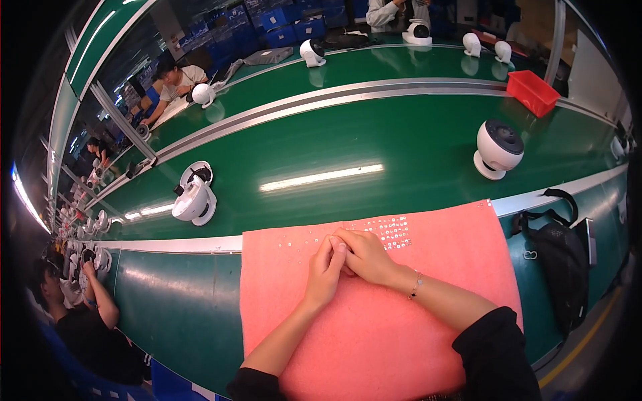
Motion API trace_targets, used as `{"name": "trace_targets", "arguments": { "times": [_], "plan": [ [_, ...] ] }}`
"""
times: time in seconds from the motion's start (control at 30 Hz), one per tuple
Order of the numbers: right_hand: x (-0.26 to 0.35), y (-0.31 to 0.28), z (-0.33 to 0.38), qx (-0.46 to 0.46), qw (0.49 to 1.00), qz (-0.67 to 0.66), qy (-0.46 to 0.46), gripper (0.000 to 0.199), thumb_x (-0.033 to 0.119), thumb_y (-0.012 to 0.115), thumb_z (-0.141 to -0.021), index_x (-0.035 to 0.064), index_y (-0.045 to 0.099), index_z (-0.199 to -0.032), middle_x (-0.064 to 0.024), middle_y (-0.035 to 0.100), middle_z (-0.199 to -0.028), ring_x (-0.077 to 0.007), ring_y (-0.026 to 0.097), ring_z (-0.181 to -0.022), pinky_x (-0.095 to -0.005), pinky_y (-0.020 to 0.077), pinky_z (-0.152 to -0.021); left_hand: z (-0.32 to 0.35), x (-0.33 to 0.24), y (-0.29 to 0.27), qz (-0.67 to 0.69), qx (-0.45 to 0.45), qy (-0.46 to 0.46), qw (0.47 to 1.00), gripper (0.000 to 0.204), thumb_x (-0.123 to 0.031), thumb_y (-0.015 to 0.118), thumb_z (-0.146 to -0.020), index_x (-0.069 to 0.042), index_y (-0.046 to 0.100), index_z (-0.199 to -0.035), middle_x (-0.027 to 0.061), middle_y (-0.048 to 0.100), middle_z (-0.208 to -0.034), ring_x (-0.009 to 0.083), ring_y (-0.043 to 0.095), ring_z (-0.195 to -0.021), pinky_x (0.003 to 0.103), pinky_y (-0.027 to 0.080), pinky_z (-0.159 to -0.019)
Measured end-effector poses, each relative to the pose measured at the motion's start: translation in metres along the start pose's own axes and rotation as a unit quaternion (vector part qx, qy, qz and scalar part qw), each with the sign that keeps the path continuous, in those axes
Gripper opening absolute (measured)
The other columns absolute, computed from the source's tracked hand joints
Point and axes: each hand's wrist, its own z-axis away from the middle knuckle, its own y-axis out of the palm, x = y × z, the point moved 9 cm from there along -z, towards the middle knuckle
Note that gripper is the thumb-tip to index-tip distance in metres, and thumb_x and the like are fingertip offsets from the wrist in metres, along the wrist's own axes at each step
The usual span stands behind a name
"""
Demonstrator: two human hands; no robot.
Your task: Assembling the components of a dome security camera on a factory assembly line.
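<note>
My left hand and my right hand are clasped together over a pink cloth. The right fingers lie over the left ones, and both hands are closed. Whether anything is between them is hidden. Just beyond my right hand, small shiny round parts stand in neat rows on the cloth, partly covered by that hand. A few more small round pieces are scattered on the cloth, left of my left hand.
A green conveyor belt runs beyond the cloth, carrying a white round camera-like device and an opened white device. A red bin stands at far right. A black bag lies right of the cloth. Co-workers sit along the line.
</note>
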Motion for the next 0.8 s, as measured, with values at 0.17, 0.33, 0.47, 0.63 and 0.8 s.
{"name": "trace_targets", "arguments": {
  "times": [0.17, 0.33, 0.47, 0.63, 0.8],
  "plan": [
    [-0.0035, 0.0017, 0.0003, 0.013, 1.000, -0.002, 0.021, 0.014, 0.015, 0.048, -0.083, 0.0025, 0.051, -0.080, -0.0138, 0.057, -0.065, -0.0288, 0.056, -0.056, -0.0359, 0.0432, -0.051, -0.0003, 0.0008, -0.0003, 0.001, 0.000, 0.001, 1.000, 0.022, -0.022, 0.040, -0.096, -0.003, 0.046, -0.089, 0.0031, 0.052, -0.074, 0.0083, 0.053, -0.062, 0.022, 0.045, -0.055],
    [-0.0011, 0.0009, 0.0002, 0.007, 1.000, -0.002, 0.012, 0.013, 0.015, 0.049, -0.083, 0.0024, 0.052, -0.081, -0.0137, 0.057, -0.065, -0.0288, 0.057, -0.057, -0.0359, 0.0432, -0.052, 0.0001, -0.0005, -0.0003, -0.006, -0.001, 0.002, 1.000, 0.022, -0.022, 0.040, -0.096, -0.003, 0.047, -0.090, 0.0031, 0.052, -0.074, 0.0083, 0.053, -0.062, 0.022, 0.046, -0.056],
    [-0.0008, -0.0002, 0.0007, 0.005, 1.000, -0.007, 0.010, 0.013, 0.015, 0.048, -0.082, 0.0027, 0.053, -0.083, -0.0138, 0.058, -0.066, -0.0292, 0.057, -0.059, -0.0360, 0.0432, -0.052, -0.0006, -0.0023, 0.0015, -0.004, -0.004, 0.000, 1.000, 0.023, -0.024, 0.039, -0.096, -0.003, 0.047, -0.090, 0.0031, 0.052, -0.074, 0.0084, 0.054, -0.063, 0.022, 0.046, -0.056],
    [-0.0017, 0.0004, 0.0016, -0.004, 1.000, -0.007, -0.003, 0.015, 0.016, 0.048, -0.084, 0.0028, 0.054, -0.085, -0.0142, 0.058, -0.069, -0.0291, 0.057, -0.061, -0.0360, 0.0434, -0.054, -0.0004, -0.0052, 0.0010, -0.019, -0.005, 0.016, 1.000, 0.024, -0.025, 0.039, -0.096, -0.003, 0.047, -0.089, 0.0033, 0.053, -0.074, 0.0085, 0.054, -0.062, 0.022, 0.046, -0.056],
    [0.0011, 0.0005, 0.0005, 0.016, 1.000, -0.004, 0.008, 0.015, 0.016, 0.048, -0.082, 0.0023, 0.052, -0.087, -0.0160, 0.060, -0.074, -0.0333, 0.058, -0.068, -0.0415, 0.0444, -0.059, -0.0009, -0.0030, -0.0005, -0.021, -0.010, 0.021, 1.000, 0.024, -0.025, 0.039, -0.096, -0.003, 0.046, -0.088, 0.0034, 0.053, -0.074, 0.0087, 0.054, -0.062, 0.022, 0.046, -0.055]
  ]
}}
